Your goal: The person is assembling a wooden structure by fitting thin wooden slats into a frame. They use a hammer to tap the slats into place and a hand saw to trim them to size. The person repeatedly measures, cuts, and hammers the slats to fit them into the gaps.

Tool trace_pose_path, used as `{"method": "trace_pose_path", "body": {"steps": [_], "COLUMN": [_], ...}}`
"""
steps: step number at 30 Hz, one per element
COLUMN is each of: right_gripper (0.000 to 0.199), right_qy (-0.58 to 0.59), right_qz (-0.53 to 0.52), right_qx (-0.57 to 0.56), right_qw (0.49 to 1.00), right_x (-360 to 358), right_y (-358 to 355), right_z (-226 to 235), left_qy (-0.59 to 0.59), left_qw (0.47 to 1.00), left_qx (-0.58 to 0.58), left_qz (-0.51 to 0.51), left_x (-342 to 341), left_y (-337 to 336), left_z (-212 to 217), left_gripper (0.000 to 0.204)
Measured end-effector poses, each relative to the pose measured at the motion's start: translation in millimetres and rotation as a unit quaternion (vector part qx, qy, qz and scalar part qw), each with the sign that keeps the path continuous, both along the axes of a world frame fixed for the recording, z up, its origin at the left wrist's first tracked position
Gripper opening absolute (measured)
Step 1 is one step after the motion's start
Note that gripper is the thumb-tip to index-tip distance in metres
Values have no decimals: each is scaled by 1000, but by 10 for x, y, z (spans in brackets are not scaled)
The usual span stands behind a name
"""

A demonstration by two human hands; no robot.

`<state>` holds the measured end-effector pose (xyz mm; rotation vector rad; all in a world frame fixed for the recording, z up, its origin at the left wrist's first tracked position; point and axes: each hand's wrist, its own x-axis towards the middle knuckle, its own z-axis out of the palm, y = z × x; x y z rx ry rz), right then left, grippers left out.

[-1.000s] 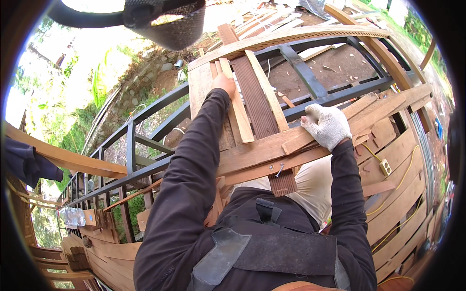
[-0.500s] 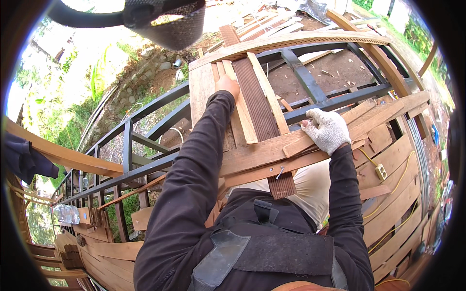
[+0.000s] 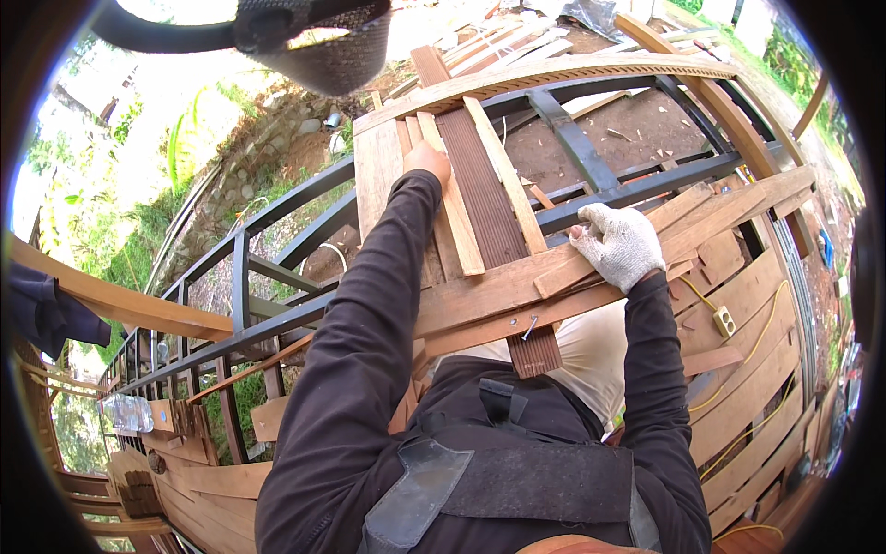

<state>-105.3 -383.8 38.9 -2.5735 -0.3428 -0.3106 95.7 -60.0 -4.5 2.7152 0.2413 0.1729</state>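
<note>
My bare left hand (image 3: 427, 161) is closed round a narrow pale wooden strip (image 3: 459, 226), its fingertips partly hidden. Right beside that strip runs a dark grooved board (image 3: 484, 194), passing under the crosswise planks and poking out close to my lap. Another light strip (image 3: 506, 175) lies along the grooved board's right side. On my right hand (image 3: 620, 247) is a white knitted work glove; its fingers curl over the near wooden plank (image 3: 494, 300), where a short loose piece (image 3: 565, 277) also rests. A bolt (image 3: 530, 328) sticks out of the lower plank's face.
Dark metal framing (image 3: 577, 138) spans the far side over bare soil. A curved timber (image 3: 544, 78) crosses the boards' far ends. To the right, a yellow cord with an outlet box (image 3: 724, 320) lies on wooden decking (image 3: 738, 388). A clear plastic bottle (image 3: 127, 412) sits at left.
The view has shifted very slightly. Both hands keep the same places on the wood, and the boards lie as before.
</note>
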Motion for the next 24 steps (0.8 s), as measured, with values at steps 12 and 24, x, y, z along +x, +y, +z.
{"method": "trace_pose_path", "body": {"steps": [12, 24], "right_gripper": [32, 29], "right_qy": [1, -18], "right_qz": [-3, -11], "right_qx": [3, -18], "right_qw": [1000, 1000], "right_x": [10, 48], "right_y": [10, 95], "right_z": [-10, 2], "left_qy": [43, 25], "left_qw": [972, 980], "left_qx": [208, 141], "left_qz": [-97, -141], "left_x": [21, -367], "left_y": [4, -13], "left_z": [239, 324], "left_gripper": [47, 60]}}
